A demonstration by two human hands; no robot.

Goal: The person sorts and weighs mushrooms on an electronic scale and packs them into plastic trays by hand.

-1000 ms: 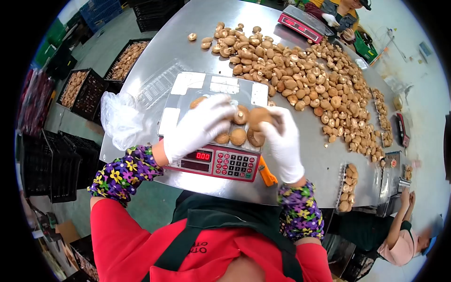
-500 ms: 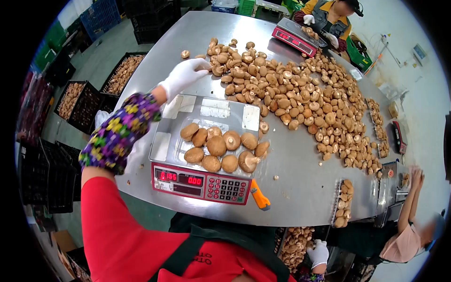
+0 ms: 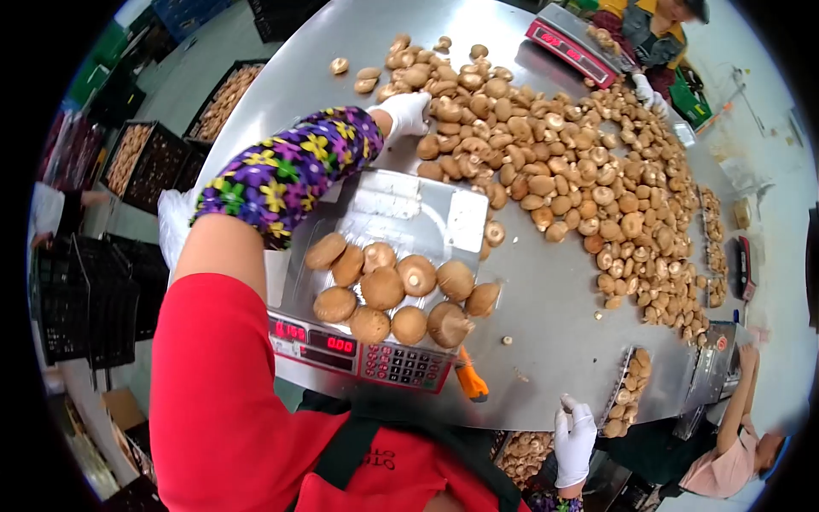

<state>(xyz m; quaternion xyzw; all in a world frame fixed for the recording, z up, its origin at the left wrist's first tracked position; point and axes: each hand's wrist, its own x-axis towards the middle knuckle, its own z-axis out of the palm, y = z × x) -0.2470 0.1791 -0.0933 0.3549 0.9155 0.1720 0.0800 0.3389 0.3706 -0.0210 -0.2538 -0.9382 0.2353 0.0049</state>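
Observation:
My left hand (image 3: 408, 113), in a white glove, reaches to the left edge of a big pile of shiitake mushrooms (image 3: 546, 183). Its fingers are curled down against the pile, and whatever lies under them is hidden. Below that arm stands a red-and-silver digital scale (image 3: 363, 352). On its plate a clear plastic tray (image 3: 352, 328) bears several shiitake mushrooms (image 3: 382, 288), some overhanging the rim. My right hand (image 3: 574, 439), also white-gloved, is at the table's front edge with fingers raised and apart, holding nothing. Beneath it is a crate of mushrooms (image 3: 525, 456).
An orange-handled cutter (image 3: 470, 381) lies beside the scale. A filled mushroom tray (image 3: 627, 392) sits near the front edge. Two people work at the table, one by another scale (image 3: 573, 53), one at right (image 3: 725, 461). Black crates (image 3: 141, 171) stand on the left floor.
My left hand has moved right and down onto the pile's edge, its fingers curling. My right hand has risen from the crate to the table edge, and its fingers have spread. The view has shifted.

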